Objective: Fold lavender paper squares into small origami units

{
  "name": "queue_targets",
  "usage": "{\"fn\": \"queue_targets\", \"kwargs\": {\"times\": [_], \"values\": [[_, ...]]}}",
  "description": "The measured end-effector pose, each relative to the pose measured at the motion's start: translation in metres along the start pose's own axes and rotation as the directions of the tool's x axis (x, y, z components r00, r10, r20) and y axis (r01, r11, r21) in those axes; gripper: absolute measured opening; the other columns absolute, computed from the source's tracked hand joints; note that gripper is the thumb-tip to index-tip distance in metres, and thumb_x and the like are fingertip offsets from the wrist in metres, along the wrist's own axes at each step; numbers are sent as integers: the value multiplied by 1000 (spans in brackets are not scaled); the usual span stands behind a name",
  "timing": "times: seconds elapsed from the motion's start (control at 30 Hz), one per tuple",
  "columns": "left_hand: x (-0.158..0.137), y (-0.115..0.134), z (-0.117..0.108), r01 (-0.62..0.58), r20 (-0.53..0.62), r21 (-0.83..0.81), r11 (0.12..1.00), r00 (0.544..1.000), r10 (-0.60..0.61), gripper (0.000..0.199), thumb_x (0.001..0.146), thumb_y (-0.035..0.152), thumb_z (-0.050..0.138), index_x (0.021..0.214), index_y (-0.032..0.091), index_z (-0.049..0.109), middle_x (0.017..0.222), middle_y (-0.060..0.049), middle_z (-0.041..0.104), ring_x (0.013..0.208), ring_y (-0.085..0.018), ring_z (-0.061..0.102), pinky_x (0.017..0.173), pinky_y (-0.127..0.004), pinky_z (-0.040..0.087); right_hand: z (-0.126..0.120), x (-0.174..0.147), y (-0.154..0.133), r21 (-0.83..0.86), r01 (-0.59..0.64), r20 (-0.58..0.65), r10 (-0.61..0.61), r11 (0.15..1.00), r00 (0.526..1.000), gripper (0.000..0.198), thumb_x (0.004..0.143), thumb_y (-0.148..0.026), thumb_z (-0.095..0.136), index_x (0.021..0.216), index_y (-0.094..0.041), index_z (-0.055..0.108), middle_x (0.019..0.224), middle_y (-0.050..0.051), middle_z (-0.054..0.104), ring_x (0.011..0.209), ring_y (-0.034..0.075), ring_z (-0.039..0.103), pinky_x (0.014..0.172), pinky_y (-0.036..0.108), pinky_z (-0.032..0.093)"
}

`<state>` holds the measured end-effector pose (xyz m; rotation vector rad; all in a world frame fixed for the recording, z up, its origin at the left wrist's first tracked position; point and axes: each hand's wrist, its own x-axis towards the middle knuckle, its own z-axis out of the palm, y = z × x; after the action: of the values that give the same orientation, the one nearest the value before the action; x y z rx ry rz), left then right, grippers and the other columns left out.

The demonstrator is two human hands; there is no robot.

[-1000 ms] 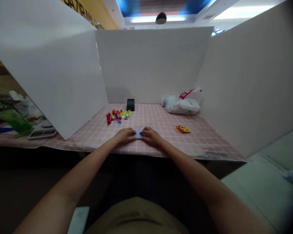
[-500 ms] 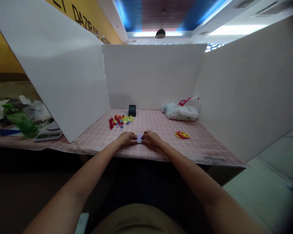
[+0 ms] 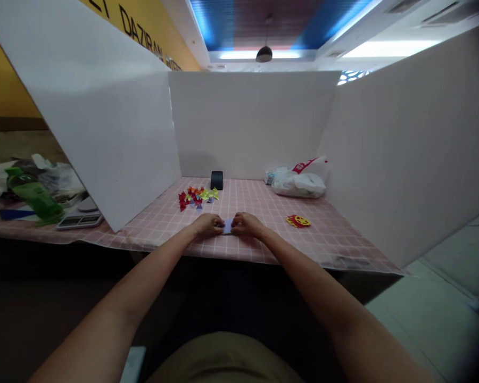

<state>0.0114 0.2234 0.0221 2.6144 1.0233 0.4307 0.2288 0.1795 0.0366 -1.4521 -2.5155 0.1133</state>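
A small light-purple piece of paper (image 3: 227,226) lies near the table's front edge, between my two hands. My left hand (image 3: 208,225) has its fingers closed on the paper's left side. On the opposite side, my right hand (image 3: 245,224) grips the paper with bent fingers. My fingers cover both ends of it, so only the middle shows. Beyond my left hand sits a pile of small folded paper pieces (image 3: 195,197) in red, orange, yellow and purple. Red and yellow cut-out shapes (image 3: 298,221) lie to the right of my right hand.
A black object (image 3: 216,180) stands behind the paper pile. At the back right rests a white plastic bag (image 3: 299,184). White panels (image 3: 255,122) enclose the table on three sides. Outside the left panel are a green bottle (image 3: 35,196) and a kitchen scale (image 3: 80,221).
Both hands stay on the purple paper in nearly the same place. The whole view has shifted very slightly; nothing on the table has visibly moved.
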Motion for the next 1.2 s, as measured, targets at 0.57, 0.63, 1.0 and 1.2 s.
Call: {"fn": "queue_targets", "kwargs": {"times": [0.57,0.63,1.0,1.2], "values": [[-2,7,-3,75,-33,34,997,997,-74,24,76,29,69,97,19,76,95,-6,77,83,-20,68,72,-27,47,-3,9,-4,-117,-8,157,26,993,987,32,97,-32,59,125,-17,59,126,10,61,105,23,64,89,43,56],[-1,9,-4,77,-34,41,996,997,-75,22,74,27,70,94,20,77,94,-6,78,83,-20,68,73,-27,47,-3,11,-4,-119,-9,166,29,993,986,31,97,-33,59,124,-17,60,126,10,61,105,23,64,89,43,56],[-4,1,3,69,-81,0,998,994,-68,22,81,26,65,99,21,77,99,-5,78,88,-20,69,78,-28,49,-2,12,-3,-95,3,61,3,995,998,21,88,-34,68,95,-17,75,98,9,72,85,20,64,70,26,43],[-2,1,5,74,-96,-9,997,993,-74,23,82,21,61,97,21,78,101,-5,77,89,-19,69,81,-28,49,-3,9,-6,-135,4,47,2,991,999,22,83,-32,69,98,-18,75,98,10,72,81,20,63,64,26,37]]}}
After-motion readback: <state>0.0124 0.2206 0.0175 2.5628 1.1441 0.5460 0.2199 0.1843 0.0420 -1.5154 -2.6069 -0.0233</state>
